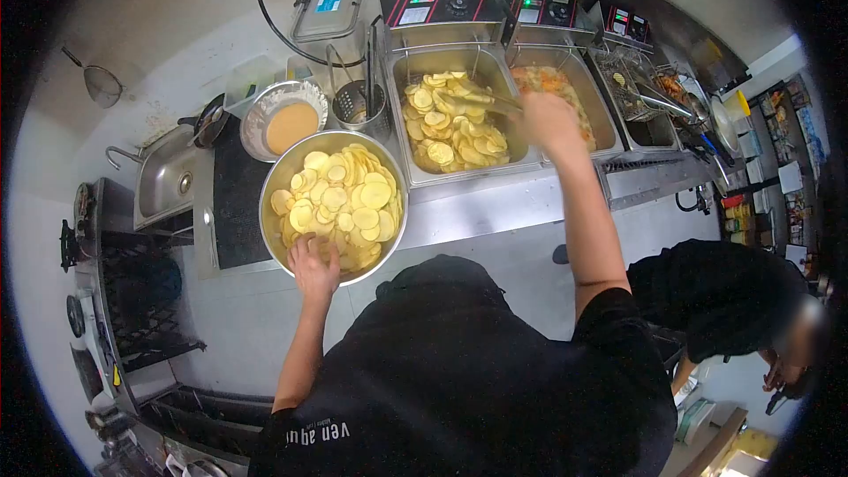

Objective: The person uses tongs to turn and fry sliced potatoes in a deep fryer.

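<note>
The left hand (314, 263), fingers spread, touched yellow slices (340, 199) in the big bowl (399, 238). The right hand (553, 124) held a long tool (496, 103) over more slices (477, 143) in the fryer (523, 159).

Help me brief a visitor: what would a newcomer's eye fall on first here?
Probably the big metal bowl left of centre, heaped with thin yellow slices, the left hand at its near side. Next, perhaps, the metal basin beyond it to the right, with more such slices, where the blurred right hand holds a utensil.
</note>
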`<state>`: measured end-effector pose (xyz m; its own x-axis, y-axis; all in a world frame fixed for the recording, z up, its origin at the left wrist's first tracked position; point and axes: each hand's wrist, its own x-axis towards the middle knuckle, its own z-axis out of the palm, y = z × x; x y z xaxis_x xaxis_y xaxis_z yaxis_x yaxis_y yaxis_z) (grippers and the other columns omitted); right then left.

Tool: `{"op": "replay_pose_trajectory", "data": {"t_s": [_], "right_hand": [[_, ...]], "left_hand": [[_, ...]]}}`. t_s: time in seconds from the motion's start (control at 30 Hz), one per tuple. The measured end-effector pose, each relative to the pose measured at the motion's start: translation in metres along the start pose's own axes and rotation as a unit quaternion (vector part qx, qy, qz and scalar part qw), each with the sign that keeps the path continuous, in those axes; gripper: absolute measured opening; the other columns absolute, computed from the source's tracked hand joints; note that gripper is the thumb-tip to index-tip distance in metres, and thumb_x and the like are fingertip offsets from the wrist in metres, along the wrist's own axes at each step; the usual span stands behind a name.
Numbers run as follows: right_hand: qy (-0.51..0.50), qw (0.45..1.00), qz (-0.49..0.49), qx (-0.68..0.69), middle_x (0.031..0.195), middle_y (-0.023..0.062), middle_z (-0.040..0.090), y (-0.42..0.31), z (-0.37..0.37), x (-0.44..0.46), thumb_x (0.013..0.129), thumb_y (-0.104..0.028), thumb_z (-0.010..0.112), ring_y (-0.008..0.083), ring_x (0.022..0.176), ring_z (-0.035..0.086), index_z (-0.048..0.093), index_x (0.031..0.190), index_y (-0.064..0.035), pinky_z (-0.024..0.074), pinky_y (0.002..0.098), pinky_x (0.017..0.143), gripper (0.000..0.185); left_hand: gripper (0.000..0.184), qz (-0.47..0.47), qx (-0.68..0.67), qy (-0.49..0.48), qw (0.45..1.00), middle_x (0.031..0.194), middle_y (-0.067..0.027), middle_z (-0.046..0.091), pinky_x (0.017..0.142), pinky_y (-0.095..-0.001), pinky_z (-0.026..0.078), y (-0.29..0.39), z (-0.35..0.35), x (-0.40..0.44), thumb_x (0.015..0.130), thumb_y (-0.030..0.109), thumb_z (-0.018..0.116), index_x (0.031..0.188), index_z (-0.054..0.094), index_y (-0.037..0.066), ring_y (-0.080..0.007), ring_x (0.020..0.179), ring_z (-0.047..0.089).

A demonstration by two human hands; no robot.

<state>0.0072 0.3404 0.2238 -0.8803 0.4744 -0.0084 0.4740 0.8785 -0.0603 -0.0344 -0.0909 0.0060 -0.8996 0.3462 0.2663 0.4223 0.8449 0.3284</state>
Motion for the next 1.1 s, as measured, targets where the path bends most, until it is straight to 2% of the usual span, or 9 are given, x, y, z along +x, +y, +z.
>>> {"op": "replay_pose_trajectory", "data": {"t_s": [0.27,0.4,0.53,0.63,0.73,0.87,0.93,1.03,1.1], "right_hand": [[-0.015,1.000,-0.010,-0.011,0.097,0.0216,0.073,-0.019,0.092,0.067,0.086,-0.021,0.063,0.0353,0.094,0.072,0.075,0.094,-0.0031,0.0571,0.0455,0.081,0.023],[0.004,0.998,0.050,-0.029,0.097,0.0202,0.073,0.015,0.061,0.034,0.087,-0.021,0.062,0.0367,0.093,0.071,0.076,0.095,-0.0040,0.0564,0.0477,0.081,0.023],[-0.027,0.999,0.028,-0.010,0.096,0.0203,0.073,0.010,0.043,-0.016,0.089,-0.025,0.064,0.0381,0.092,0.071,0.075,0.101,-0.0073,0.0555,0.0491,0.082,0.024],[-0.057,0.998,-0.001,0.010,0.095,0.0215,0.072,0.002,0.062,-0.033,0.090,-0.030,0.065,0.0385,0.092,0.070,0.074,0.109,-0.0103,0.0545,0.0495,0.083,0.029],[-0.070,0.997,-0.012,-0.005,0.094,0.0209,0.072,0.007,0.077,-0.034,0.091,-0.031,0.066,0.0382,0.093,0.070,0.072,0.114,-0.0109,0.0539,0.0495,0.083,0.031],[-0.037,0.999,0.032,0.023,0.094,0.0203,0.072,0.046,0.071,-0.038,0.090,-0.027,0.067,0.0386,0.093,0.069,0.072,0.115,-0.0135,0.0539,0.0495,0.082,0.029],[-0.039,0.998,0.046,0.035,0.094,0.0202,0.072,0.051,0.048,-0.047,0.090,-0.026,0.067,0.0386,0.093,0.069,0.072,0.115,-0.0143,0.0539,0.0494,0.081,0.029],[-0.026,0.999,-0.007,0.039,0.093,0.0205,0.071,0.047,0.033,-0.060,0.090,-0.026,0.066,0.0388,0.092,0.069,0.072,0.115,-0.0161,0.0540,0.0489,0.081,0.028],[-0.081,0.995,-0.044,0.032,0.090,0.0198,0.072,0.041,0.039,-0.060,0.090,-0.025,0.066,0.0377,0.088,0.070,0.074,0.113,-0.0169,0.0546,0.0488,0.080,0.026]], "left_hand": [[0.025,0.004,0.010,0.009,1.000,0.118,-0.0138,0.060,0.105,-0.0509,0.037,-0.004,0.001,-0.001,0.083,0.024,0.070,0.101,0.069,0.007,-0.0353,0.119,0.052],[0.026,0.029,0.007,0.023,0.999,0.121,-0.0154,0.059,0.105,-0.0519,0.036,0.001,0.002,0.000,0.084,0.025,0.070,0.103,0.069,0.007,-0.0385,0.121,0.050],[0.032,0.134,-0.115,-0.012,0.984,0.122,-0.0214,0.057,0.106,-0.0557,0.034,0.068,0.002,0.011,0.085,0.029,0.072,0.108,0.069,0.007,-0.0446,0.125,0.047],[0.050,0.198,-0.143,-0.053,0.968,0.127,-0.0215,0.053,0.108,-0.0542,0.035,0.107,0.022,0.020,0.082,0.031,0.077,0.121,0.061,0.005,-0.0448,0.127,0.045],[0.080,0.216,-0.093,-0.127,0.964,0.140,-0.0227,0.044,0.110,-0.0582,0.032,0.125,0.033,0.024,0.083,0.030,0.074,0.144,0.036,-0.007,-0.0440,0.133,0.039],[0.069,0.163,-0.069,-0.124,0.976,0.136,-0.0234,0.048,0.109,-0.0584,0.034,0.128,0.055,0.030,0.085,0.024,0.071,0.139,0.042,-0.008,-0.0426,0.128,0.044],[0.048,0.142,-0.040,-0.125,0.981,0.128,-0.0218,0.052,0.107,-0.0585,0.035,0.128,0.068,0.034,0.088,0.017,0.064,0.128,0.051,-0.006,-0.0399,0.122,0.048],[0.032,0.150,-0.023,-0.083,0.985,0.121,-0.0215,0.055,0.100,-0.0511,0.040,0.127,0.077,0.035,0.086,0.011,0.060,0.113,0.056,-0.005,-0.0393,0.114,0.051],[0.030,0.136,-0.012,-0.097,0.986,0.120,-0.0203,0.055,0.102,-0.0550,0.038,0.128,0.078,0.034,0.086,0.011,0.059,0.112,0.057,-0.004,-0.0385,0.115,0.051]]}}
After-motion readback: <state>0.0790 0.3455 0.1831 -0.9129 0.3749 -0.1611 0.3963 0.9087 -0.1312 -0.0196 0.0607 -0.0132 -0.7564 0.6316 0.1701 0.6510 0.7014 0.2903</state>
